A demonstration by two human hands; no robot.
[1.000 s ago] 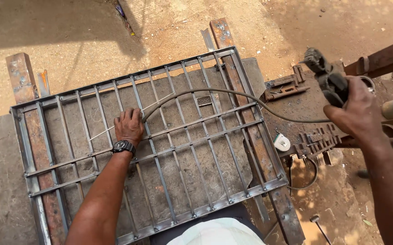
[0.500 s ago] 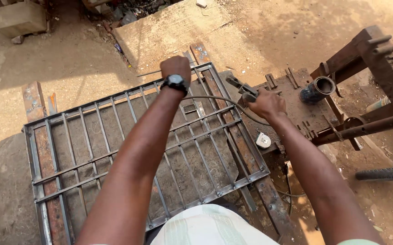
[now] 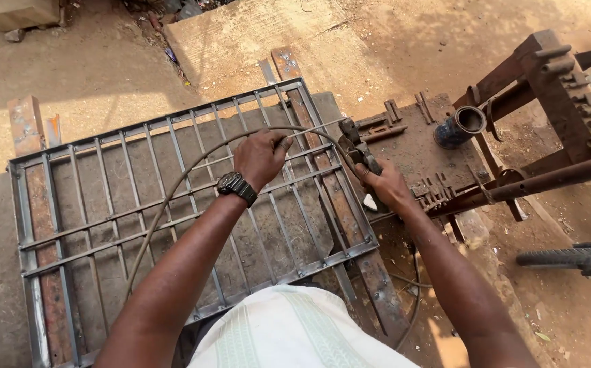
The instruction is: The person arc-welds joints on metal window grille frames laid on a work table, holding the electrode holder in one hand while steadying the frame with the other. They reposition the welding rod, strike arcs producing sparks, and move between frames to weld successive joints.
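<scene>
A grey steel grille (image 3: 104,225) made of thin bars lies flat on a workbench in front of me. My left hand (image 3: 261,157), with a black wristwatch, is closed on a dark cable (image 3: 173,197) that arcs over the grille. My right hand (image 3: 385,187) grips the handle of a welding electrode holder (image 3: 351,142) at the grille's right edge. The cable runs into that holder. The holder's jaws point away from me, over a rusty strip.
Right of the grille lies a rusty work plate (image 3: 418,153) with small metal scraps and a short pipe piece (image 3: 460,126). A rusty steel stand (image 3: 554,75) and a long bar (image 3: 554,178) rise at the right. A tyre (image 3: 568,257) lies on the sandy ground.
My left hand has come back from the grille's far edge to its middle and closed on the cable. My right hand has shifted lower on the holder.
</scene>
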